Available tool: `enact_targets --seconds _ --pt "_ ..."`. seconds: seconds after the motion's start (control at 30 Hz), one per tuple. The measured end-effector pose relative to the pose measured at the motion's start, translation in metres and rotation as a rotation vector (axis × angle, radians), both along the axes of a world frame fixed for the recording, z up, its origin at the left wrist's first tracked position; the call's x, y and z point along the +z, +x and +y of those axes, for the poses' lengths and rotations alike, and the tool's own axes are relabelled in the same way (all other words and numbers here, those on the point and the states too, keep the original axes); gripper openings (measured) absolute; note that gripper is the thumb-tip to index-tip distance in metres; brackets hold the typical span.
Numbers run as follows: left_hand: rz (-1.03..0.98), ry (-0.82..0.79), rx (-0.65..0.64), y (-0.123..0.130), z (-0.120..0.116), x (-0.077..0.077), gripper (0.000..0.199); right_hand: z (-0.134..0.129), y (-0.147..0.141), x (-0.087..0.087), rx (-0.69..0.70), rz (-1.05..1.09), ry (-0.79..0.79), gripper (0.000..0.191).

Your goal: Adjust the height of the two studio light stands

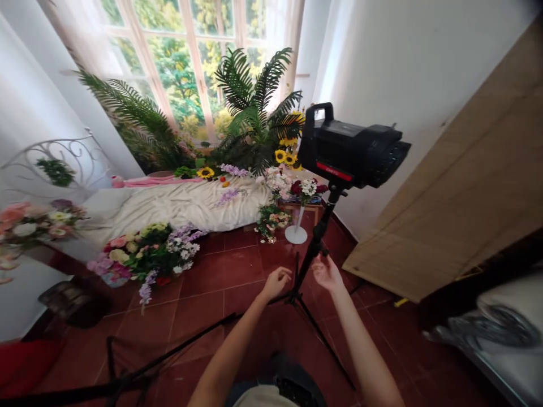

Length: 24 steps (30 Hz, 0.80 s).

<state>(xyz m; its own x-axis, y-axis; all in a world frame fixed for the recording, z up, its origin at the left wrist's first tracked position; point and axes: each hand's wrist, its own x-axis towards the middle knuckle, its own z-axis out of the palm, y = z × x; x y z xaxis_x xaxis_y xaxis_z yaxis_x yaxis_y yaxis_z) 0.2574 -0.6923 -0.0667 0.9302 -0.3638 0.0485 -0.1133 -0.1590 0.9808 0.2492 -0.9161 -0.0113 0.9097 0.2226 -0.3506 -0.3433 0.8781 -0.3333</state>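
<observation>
A black studio light (pixel 354 150) with a red label sits on top of a black stand (pixel 313 249), whose legs spread over the floor. To the left of the pole is my left hand (pixel 277 281), its fingers loosely curled and apart, with nothing seen in it. My right hand (pixel 327 272) is at the right side of the pole, beside a knob (pixel 323 247) on it. The fingertips of that hand are near the knob; whether they grip it I cannot make out.
A bed with a cream cover (pixel 190 206) stands beneath the window, with flower bunches (pixel 148 251) before it. Another black stand (pixel 169 359) crosses the floor at lower left. A beige panel (pixel 449 169) leans at the right, near silver-framed furniture (pixel 496 339).
</observation>
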Motion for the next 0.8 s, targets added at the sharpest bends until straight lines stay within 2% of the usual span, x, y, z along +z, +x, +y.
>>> enact_targets --seconds 0.1,0.23,0.33,0.4,0.47,0.5,0.63,0.67,0.7,0.73,0.8 --pt "-0.133 -0.017 0.025 0.024 -0.049 0.016 0.025 -0.021 0.016 0.012 0.059 -0.042 0.029 0.023" --pt "-0.301 -0.064 0.136 0.055 -0.103 0.041 0.042 -0.037 0.024 0.012 0.138 -0.048 0.018 0.024" --pt "-0.306 -0.049 0.166 0.073 -0.131 0.057 0.044 -0.042 0.027 0.012 0.156 -0.08 -0.086 0.02" --pt "-0.241 -0.023 0.173 0.082 -0.143 0.061 0.042 -0.044 0.029 0.012 0.159 -0.133 -0.241 0.021" --pt "-0.174 -0.033 0.182 0.087 -0.151 0.061 0.041 -0.047 0.031 0.014 0.141 -0.205 -0.538 0.023" --pt "-0.151 -0.057 0.177 0.09 -0.154 0.06 0.04 -0.048 0.031 0.015 0.124 -0.252 -0.75 0.024" --pt "-0.095 -0.211 0.123 0.094 -0.159 0.057 0.039 -0.06 0.027 0.021 0.012 -0.48 -1.794 0.017" --pt "-0.076 -0.241 0.117 0.095 -0.159 0.057 0.04 -0.063 0.026 0.022 -0.012 -0.527 -2.001 0.017" --pt "-0.055 -0.264 0.117 0.094 -0.16 0.057 0.042 -0.066 0.024 0.021 -0.039 -0.555 -2.146 0.02" --pt "-0.032 -0.281 0.118 0.094 -0.16 0.058 0.043 -0.068 0.022 0.02 -0.07 -0.554 -2.224 0.023" --pt "-0.005 -0.307 0.122 0.092 -0.161 0.058 0.045 -0.07 0.02 0.014 -0.122 -0.473 -2.208 0.028"
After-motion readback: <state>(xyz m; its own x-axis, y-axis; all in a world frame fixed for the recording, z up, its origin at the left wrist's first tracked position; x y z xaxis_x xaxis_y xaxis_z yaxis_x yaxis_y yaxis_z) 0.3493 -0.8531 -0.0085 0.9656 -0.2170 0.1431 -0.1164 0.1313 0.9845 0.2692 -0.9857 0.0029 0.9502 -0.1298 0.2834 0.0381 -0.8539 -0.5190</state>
